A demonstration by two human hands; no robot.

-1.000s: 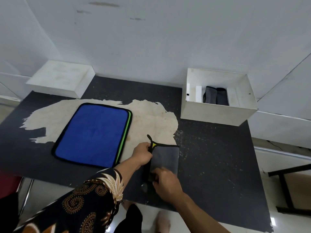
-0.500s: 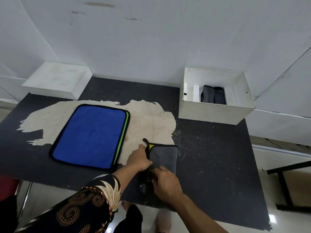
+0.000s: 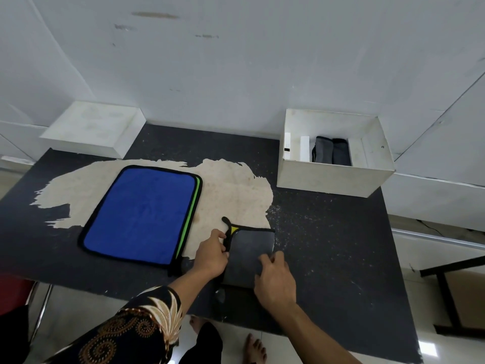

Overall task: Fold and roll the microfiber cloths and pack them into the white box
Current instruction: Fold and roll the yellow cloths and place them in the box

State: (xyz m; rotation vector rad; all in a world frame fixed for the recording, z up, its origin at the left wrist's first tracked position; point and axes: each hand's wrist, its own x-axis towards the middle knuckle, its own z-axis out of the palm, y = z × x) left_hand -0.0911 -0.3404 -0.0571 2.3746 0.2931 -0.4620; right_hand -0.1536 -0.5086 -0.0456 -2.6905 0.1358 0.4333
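A folded grey cloth [image 3: 249,248] with black trim and a yellow corner lies near the table's front edge. My left hand [image 3: 211,254] pinches its left edge. My right hand [image 3: 274,278] presses down on its lower right part, fingers on the fabric. To the left, a blue cloth [image 3: 141,214] lies flat on top of a green one whose edge shows at the right. The white box [image 3: 333,177] stands at the back right with two rolled grey cloths [image 3: 331,151] upright inside.
The black table [image 3: 341,245] has a large worn beige patch in the middle. A white lid or shallow box [image 3: 94,128] sits at the back left against the wall. The table's front edge is just below my hands; my bare feet show underneath.
My right hand has slid from the cloth's lower left to its lower right. The left hand stays on the left edge. The cloth lies flatter.
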